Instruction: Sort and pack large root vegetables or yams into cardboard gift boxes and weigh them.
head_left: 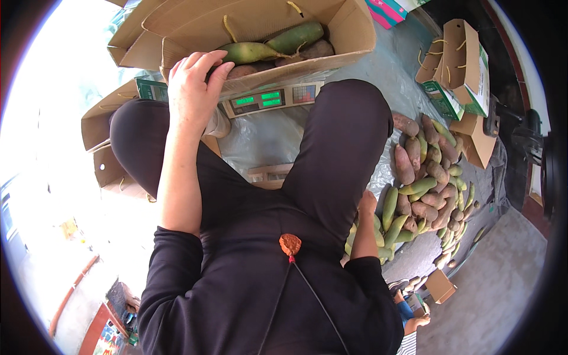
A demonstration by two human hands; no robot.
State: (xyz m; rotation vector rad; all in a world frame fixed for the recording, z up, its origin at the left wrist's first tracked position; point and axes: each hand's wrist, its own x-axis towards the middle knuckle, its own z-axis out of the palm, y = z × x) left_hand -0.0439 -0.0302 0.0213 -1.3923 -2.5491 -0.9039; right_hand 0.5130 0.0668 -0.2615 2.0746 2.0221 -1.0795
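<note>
Left hand (195,83) up at the near left corner of the cardboard box (307,71), wrist arched over the edge, most likely so the fingertips can drop inside without pressing on the wall. Fingers loosely bent, a narrow gap between thumb and forefinger, nothing visible in it! Right at those fingertips lies the blunt end of a green radish (245,52); whether skin meets radish, I cannot tell.

Beyond the fingers, a second green radish (296,36) leans over a brownish root (316,49), all laid lengthwise, presumably because the long, narrow box suits them that way. Just past the fingertips a yellow cord handle (229,29) stands up along the far wall, out of the contents' way.

Below the left fingers, on the near side, the scale (288,96) shows its lit display toward the person, likely for easy reading, and the box seems to rest on top of it.

Over to the right hand (367,203), low beside the right knee (352,118), with the pile of radishes and roots (435,195) spread just to its right, well within reach. Its fingers are hidden behind the leg; their grip, wide or narrow, I cannot tell.
</note>
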